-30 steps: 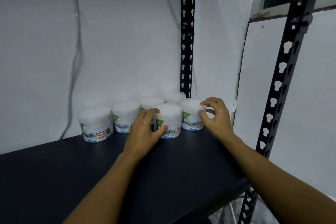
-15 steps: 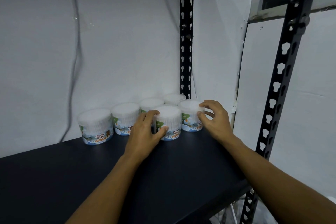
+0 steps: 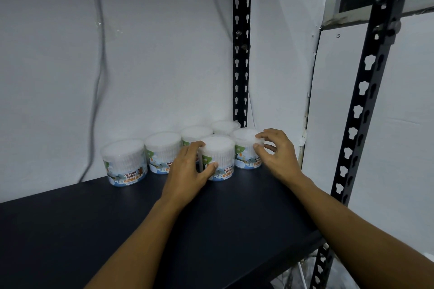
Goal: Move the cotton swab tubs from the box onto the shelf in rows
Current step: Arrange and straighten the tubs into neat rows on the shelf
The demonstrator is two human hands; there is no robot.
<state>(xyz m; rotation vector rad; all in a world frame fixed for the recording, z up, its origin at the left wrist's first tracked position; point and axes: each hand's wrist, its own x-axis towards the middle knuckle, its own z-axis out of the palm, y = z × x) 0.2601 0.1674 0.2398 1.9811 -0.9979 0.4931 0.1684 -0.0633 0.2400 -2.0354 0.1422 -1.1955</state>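
At the shelf [image 3: 117,230], my left hand [image 3: 187,169] clasps the front tub [image 3: 219,159]; my right hand [image 3: 277,155] pinches its three-o'clock neighbour [image 3: 246,150]. Both look placed; next comes releasing and fetching more.

Both forearms extended forward, left hand [image 3: 187,171] cupped, right hand [image 3: 276,152] fingers curled, loosely spread
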